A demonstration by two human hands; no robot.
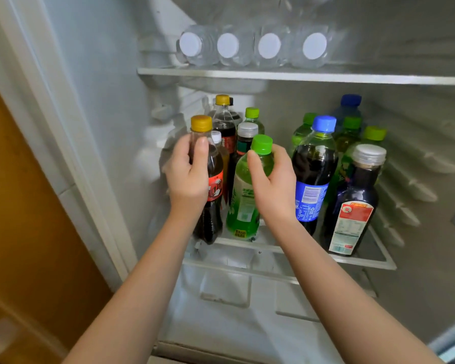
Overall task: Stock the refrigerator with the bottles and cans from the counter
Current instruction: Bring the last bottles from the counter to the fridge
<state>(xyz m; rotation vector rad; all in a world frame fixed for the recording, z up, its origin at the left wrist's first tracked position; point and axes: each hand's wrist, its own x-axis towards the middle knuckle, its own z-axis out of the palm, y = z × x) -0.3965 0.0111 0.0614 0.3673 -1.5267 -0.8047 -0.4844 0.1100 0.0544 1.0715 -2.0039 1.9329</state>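
Head view: inside the open white refrigerator (111, 101), the left hand (188, 177) grips the neck and shoulder of a dark cola bottle with a yellow cap and a red label (216, 186), fingers curled round it and the thumb laid across its front. This bottle stands upright at the front left corner of the lower glass shelf (373, 261).

The right hand (272, 179) holds a bright green drink bottle with a green cap (243, 203) just under the cap, thumb in front and fingers wrapped behind. It stands upright at the shelf's front edge, just beside the cola bottle.

Behind these 2 stand another yellow-capped cola bottle (222, 119) and a dark bottle with a grey cap (243, 143).

Toward the right front corner are a dark soda bottle with a blue cap and blue label (313, 177) and a squat dark bottle with a clear ridged cap (352, 211); several green-capped bottles (350, 135) crowd behind them.

On the upper shelf (300, 76) lie 4 clear water bottles (269, 46), white caps facing out.
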